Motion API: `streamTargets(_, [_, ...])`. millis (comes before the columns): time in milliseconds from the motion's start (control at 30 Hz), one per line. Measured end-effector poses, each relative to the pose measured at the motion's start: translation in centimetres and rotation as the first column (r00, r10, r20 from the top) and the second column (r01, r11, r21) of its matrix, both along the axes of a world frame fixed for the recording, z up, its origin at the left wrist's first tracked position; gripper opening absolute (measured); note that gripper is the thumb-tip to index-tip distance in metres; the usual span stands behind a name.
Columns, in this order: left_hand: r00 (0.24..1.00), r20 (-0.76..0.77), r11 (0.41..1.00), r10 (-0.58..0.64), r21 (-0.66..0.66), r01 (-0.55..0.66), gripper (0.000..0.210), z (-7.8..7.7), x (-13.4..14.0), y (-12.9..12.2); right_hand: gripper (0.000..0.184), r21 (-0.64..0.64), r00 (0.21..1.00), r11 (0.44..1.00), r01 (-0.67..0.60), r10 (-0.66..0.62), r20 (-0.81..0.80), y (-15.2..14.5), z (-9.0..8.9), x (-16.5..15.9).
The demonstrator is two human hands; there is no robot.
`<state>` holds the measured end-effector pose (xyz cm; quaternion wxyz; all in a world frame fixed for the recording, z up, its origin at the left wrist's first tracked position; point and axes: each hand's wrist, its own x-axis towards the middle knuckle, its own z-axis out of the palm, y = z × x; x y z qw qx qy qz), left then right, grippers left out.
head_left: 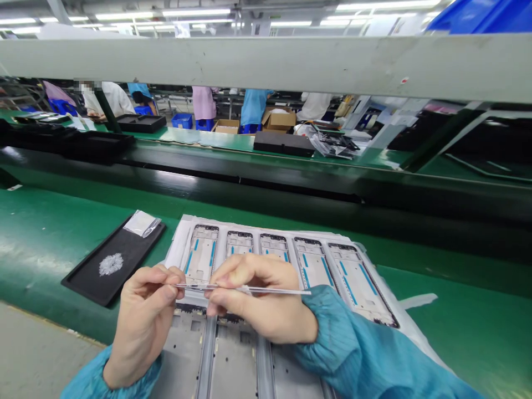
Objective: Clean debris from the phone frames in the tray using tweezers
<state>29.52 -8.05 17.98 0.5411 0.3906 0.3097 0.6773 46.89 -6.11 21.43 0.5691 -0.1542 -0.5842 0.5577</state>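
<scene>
My right hand [257, 296] pinches a pair of slim, silvery tweezers [282, 290] between thumb and fingers. Their back end sticks out to the right, and the thin tips point left. My left hand [152, 299] is closed in a pinch at those tips; anything tiny between its fingertips is too small to make out. Both hands are over a white tray [361, 249] of phone frames. A rear row, including one phone frame [363, 282] at the right, carries blue strips. Nearer me, grey phone frames [235, 360] lie partly under my hands and sleeves.
Left of the tray, a black tray [87, 277] holds a small pile of clear bits [111, 264] and a plastic bag [142, 223]. A dark conveyor belt [199, 180] crosses behind the green bench [37, 221]. People sit beyond it, and a beam [266, 64] spans above.
</scene>
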Motion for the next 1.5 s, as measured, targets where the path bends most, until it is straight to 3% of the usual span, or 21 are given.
streamTargets(133, [1.0, -0.007, 1.0, 0.025, -0.007, -0.025, 0.015, -0.1, -0.1, -0.1, 0.022, -0.187, 0.991, 0.977, -0.097, 0.077, -0.113, 0.1, -0.1, -0.5])
streamTargets(300, [0.994, -0.063, 0.996, 0.089, 0.012, -0.088, 0.014, 0.3, 0.0, 0.2, 0.023, -0.12, 0.996, 0.991, -0.063, 0.055, -0.069, 0.3, 0.0, -0.5])
streamTargets(467, [0.955, -0.233, 0.971, 0.182, 0.198, -0.136, 0.019, 0.1, -0.3, -0.1, 0.023, -0.116, 0.999, 0.993, -0.032, 0.028, -0.034, 0.5, -0.3, -0.5])
streamTargets(567, [0.873, -0.392, 0.928, 0.29, 0.336, -0.158, 0.029, -0.5, -0.7, -0.5, 0.023, -0.163, 0.997, 0.985, -0.064, 0.055, -0.058, 0.6, -0.6, -0.6])
streamTargets(733, [0.633, -0.577, 0.829, 0.517, 0.522, -0.201, 0.028, -0.5, -0.7, -0.7, 0.025, -0.276, 0.988, 0.952, -0.136, 0.111, -0.106, 0.8, -0.8, -0.6])
streamTargets(867, [0.558, -0.612, 0.798, 0.56, 0.579, -0.167, 0.03, -0.1, -0.5, -0.7, 0.029, -0.33, 0.983, 0.929, -0.169, 0.134, -0.126, 0.9, -0.9, -0.6])
streamTargets(1000, [0.549, -0.619, 0.796, 0.562, 0.585, -0.156, 0.032, -0.2, -0.6, -0.7, 0.028, -0.34, 0.979, 0.921, -0.192, 0.155, -0.132, 1.1, -1.0, -0.5])
streamTargets(1200, [0.616, -0.61, 0.838, 0.499, 0.52, -0.164, 0.026, -0.4, -0.5, -0.8, 0.028, -0.391, 0.97, 0.888, -0.242, 0.217, -0.108, 1.7, -1.0, 0.0])
streamTargets(1500, [0.653, -0.613, 0.863, 0.445, 0.488, -0.131, 0.027, -0.7, -0.8, -0.5, 0.03, -0.442, 0.954, 0.846, -0.299, 0.247, -0.172, 1.9, -1.3, -0.3])
